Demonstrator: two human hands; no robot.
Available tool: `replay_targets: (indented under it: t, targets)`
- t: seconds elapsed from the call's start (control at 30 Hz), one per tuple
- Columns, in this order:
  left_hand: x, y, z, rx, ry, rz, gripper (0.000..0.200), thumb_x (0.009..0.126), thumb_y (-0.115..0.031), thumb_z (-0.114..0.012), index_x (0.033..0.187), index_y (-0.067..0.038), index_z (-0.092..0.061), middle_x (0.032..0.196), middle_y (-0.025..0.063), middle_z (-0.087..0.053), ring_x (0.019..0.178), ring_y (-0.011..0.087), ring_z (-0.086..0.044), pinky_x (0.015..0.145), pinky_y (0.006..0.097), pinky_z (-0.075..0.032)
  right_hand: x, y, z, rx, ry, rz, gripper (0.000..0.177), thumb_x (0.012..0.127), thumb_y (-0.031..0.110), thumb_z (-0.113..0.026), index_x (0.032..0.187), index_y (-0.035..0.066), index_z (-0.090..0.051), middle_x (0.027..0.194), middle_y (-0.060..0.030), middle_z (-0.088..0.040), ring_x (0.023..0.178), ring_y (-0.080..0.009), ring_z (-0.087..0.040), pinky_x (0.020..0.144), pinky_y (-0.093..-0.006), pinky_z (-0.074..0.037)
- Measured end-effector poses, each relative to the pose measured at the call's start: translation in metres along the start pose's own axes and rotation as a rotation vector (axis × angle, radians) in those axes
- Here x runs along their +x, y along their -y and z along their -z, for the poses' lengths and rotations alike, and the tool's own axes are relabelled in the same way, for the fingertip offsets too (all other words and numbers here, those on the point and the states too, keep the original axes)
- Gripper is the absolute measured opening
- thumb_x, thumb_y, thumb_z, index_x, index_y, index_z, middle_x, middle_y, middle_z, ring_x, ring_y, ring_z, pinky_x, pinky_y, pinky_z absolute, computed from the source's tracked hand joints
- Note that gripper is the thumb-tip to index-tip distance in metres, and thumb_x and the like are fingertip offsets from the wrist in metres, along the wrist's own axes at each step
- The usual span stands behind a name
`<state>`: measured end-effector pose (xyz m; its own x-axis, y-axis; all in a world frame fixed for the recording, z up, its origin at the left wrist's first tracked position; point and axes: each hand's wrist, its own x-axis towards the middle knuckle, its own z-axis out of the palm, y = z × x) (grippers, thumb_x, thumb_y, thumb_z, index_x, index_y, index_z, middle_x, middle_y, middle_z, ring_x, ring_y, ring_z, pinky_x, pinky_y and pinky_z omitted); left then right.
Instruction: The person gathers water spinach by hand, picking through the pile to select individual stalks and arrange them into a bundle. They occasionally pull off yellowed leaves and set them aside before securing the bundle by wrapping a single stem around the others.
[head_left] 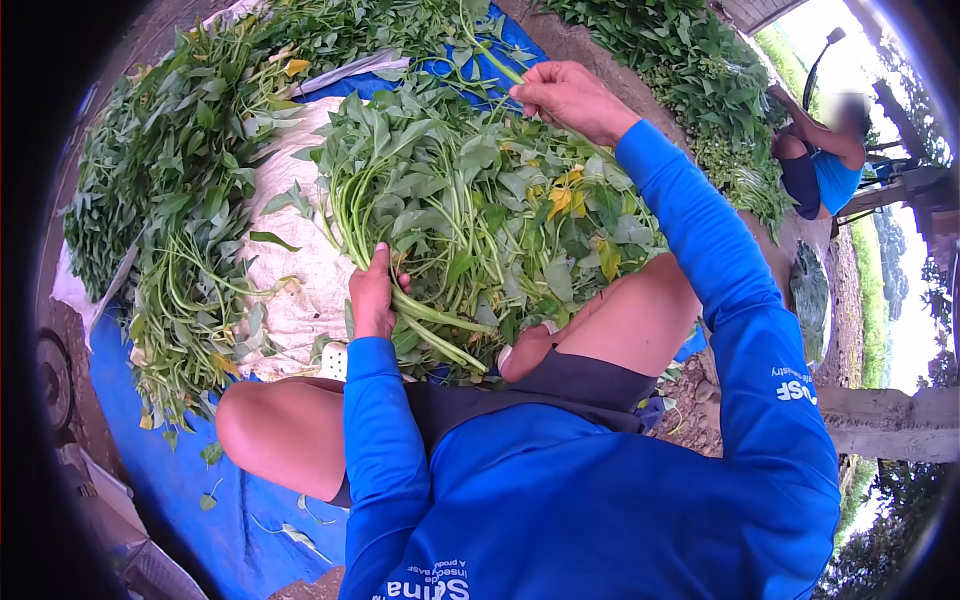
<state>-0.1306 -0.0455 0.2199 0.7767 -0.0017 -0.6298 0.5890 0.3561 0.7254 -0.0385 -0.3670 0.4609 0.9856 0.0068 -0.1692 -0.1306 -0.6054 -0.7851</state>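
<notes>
My left hand (374, 295) is closed round a bunch of water spinach (352, 215), its leaves pointing away from me and the thick cut stems sticking out toward my lap. Out to the upper right, my right hand (572, 98) pinches one water spinach stem (490, 58) between thumb and fingers. The upper end of that stem runs off toward the top of the view. Between the two hands lies a loose heap of water spinach (500, 195), with some yellow leaves (567, 202) among the green.
A pale sack (285, 235) and a blue tarp (190, 470) cover the ground. Stacked greens (150, 170) line the left side, and another pile (680, 80) stands at upper right. A co-worker (835, 165) sits beyond that pile. My bent legs (290, 435) frame the heap.
</notes>
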Motion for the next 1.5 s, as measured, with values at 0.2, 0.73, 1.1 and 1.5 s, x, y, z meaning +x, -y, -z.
replay_targets:
  t: [0.2, 0.73, 1.1, 1.5]
  targets:
    - [0.007, 0.019, -0.003, -0.066, 0.013, 0.028, 0.033, 0.104, -0.034, -0.071, 0.103, -0.003, -0.059, 0.077, 0.0062, -0.062, 0.056, 0.0174, -0.062, 0.049, 0.0339, -0.053, 0.019, -0.030, -0.019, 0.051, -0.334, 0.033, 0.028, 0.096, 0.029, -0.077, 0.101, 0.002, -0.077, 0.084, -0.0024, -0.073, 0.071, -0.0101, -0.064, 0.066, -0.0291, -0.052]
    - [0.027, 0.067, 0.010, -0.226, 0.090, 0.157, 0.078, 0.106, -0.063, -0.055, 0.139, 0.007, -0.052, 0.123, 0.0206, -0.068, 0.103, 0.0319, -0.073, 0.085, 0.0467, -0.064, -0.057, -0.081, -0.294, -0.192, 0.083, -0.057, 0.038, 0.092, 0.032, -0.074, 0.111, 0.001, -0.080, 0.101, -0.0248, -0.078, 0.095, -0.0401, -0.076, 0.089, -0.0443, -0.058]
    - [0.040, 0.086, 0.017, -0.510, 0.273, 0.365, 0.046, 0.098, -0.051, -0.072, 0.121, -0.011, -0.067, 0.110, 0.0129, -0.072, 0.102, 0.0302, -0.073, 0.093, 0.0465, -0.062, -0.069, -0.115, -0.314, 0.078, 0.236, -0.080, 0.030, 0.092, 0.025, -0.073, 0.112, 0.004, -0.080, 0.103, -0.0181, -0.079, 0.095, -0.0324, -0.076, 0.086, -0.0419, -0.059]
    - [0.021, 0.018, 0.012, -0.453, 0.339, 0.023, 0.016, 0.098, -0.022, -0.076, 0.098, -0.011, -0.064, 0.075, -0.0004, -0.057, 0.063, 0.0132, -0.050, 0.060, 0.0294, -0.043, -0.138, -0.105, -0.189, -0.206, 0.242, 0.179, 0.031, 0.095, 0.024, -0.072, 0.117, 0.003, -0.077, 0.103, -0.0128, -0.073, 0.102, -0.0306, -0.069, 0.091, -0.0430, -0.054]
